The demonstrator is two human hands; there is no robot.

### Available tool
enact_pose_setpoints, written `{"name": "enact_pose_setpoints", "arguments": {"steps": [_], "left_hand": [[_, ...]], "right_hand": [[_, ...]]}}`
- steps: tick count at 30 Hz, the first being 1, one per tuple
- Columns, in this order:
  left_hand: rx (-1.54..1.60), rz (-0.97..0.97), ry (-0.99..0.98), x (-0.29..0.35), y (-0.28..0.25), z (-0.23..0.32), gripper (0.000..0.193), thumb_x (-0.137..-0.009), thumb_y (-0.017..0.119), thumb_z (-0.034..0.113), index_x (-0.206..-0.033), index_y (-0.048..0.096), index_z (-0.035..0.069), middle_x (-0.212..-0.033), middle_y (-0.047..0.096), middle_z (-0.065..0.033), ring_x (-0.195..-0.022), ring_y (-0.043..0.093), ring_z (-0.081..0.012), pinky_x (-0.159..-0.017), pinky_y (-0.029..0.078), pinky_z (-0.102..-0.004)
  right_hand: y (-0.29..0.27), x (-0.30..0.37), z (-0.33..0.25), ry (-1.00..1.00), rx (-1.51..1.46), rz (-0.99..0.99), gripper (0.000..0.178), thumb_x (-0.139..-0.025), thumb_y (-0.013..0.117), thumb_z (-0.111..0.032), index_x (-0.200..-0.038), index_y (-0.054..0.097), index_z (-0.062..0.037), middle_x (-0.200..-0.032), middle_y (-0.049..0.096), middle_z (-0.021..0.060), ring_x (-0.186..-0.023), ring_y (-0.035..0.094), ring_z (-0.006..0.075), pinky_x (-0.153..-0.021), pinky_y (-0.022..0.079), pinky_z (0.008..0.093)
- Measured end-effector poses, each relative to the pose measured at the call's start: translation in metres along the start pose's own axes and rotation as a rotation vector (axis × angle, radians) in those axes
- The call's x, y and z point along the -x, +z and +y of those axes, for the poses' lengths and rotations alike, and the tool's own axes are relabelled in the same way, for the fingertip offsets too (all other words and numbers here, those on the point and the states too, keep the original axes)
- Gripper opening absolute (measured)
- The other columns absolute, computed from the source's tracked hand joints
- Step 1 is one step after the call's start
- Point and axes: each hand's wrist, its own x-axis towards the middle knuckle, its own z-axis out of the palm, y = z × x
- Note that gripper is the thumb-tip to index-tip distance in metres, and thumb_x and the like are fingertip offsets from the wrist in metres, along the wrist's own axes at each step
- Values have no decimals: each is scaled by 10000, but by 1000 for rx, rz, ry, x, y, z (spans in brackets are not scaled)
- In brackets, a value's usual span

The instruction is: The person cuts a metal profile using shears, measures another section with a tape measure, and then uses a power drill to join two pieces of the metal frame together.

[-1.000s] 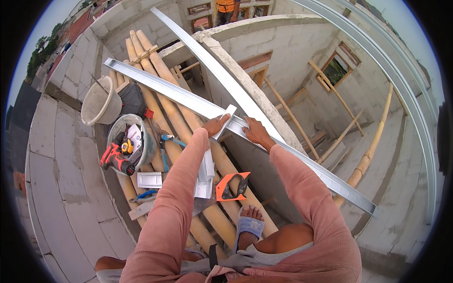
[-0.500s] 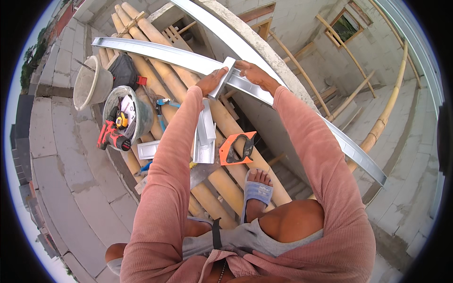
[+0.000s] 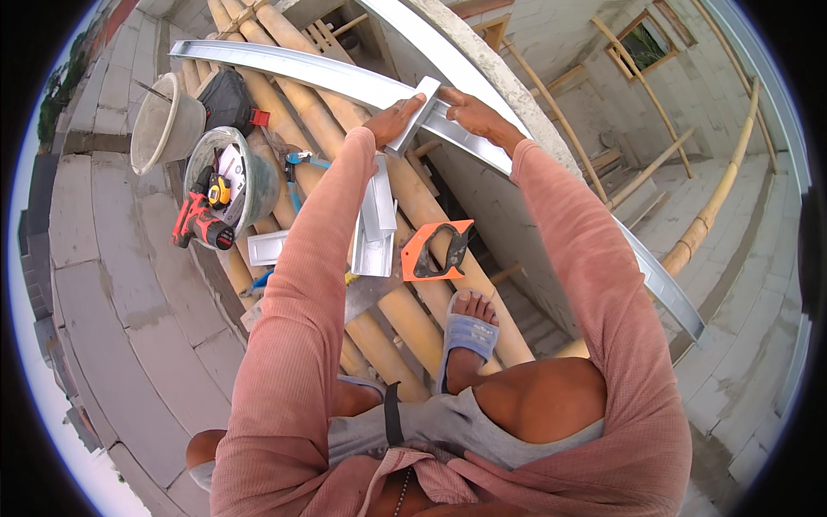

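A short, straight-edged metal piece (image 3: 413, 119) lies crosswise on a long, shiny metal channel (image 3: 293, 68) with raised edges. The left hand (image 3: 394, 123) is closed on the short piece; the right hand (image 3: 476, 116) rests bent-fingered on the channel just beside it, its grip unclear. Below are smooth, round bamboo poles (image 3: 415, 194) bearing silvery metal offcuts (image 3: 376, 215) and a saw with an orange-and-black handle (image 3: 413, 258). Farther left, a red-and-black drill (image 3: 202, 222) leans in a cloudy plastic bucket (image 3: 264, 183) near rough grey blockwork (image 3: 99, 284).
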Motion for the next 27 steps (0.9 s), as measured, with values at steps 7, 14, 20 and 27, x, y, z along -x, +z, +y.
{"name": "enact_pose_setpoints", "arguments": {"steps": [7,14,20,27], "left_hand": [[-14,17,6,4,-3,-6,1058,-904,330,865,-1609,365,78,-1608,417,-220,-1478,399,-379,-1217,291,-459],[-28,-2,-39,3,2,-2,1079,-896,314,883,-1619,339,83,-1629,384,-217,-1505,365,-380,-1242,267,-475],[2,-15,3,0,0,-4,1059,-897,315,881,-1624,337,110,-1628,392,-200,-1493,385,-383,-1213,325,-497],[3,6,-26,-1,2,-5,1026,-907,319,872,-1620,357,136,-1605,425,-201,-1450,447,-365,-1203,347,-478]], "right_hand": [[7,4,-4,-29,-6,-13,667,-931,517,-122,-1582,396,-43,-1586,465,208,-1489,413,335,-1236,291,393],[8,9,1,-38,-28,24,697,-902,489,-87,-1591,390,-59,-1591,457,212,-1498,403,335,-1243,280,387],[8,5,0,-37,8,20,698,-914,478,-101,-1603,369,-68,-1603,438,213,-1504,391,341,-1243,283,399],[8,7,3,-6,17,6,691,-928,468,-98,-1610,354,-73,-1626,408,197,-1518,366,343,-1261,262,398]]}}
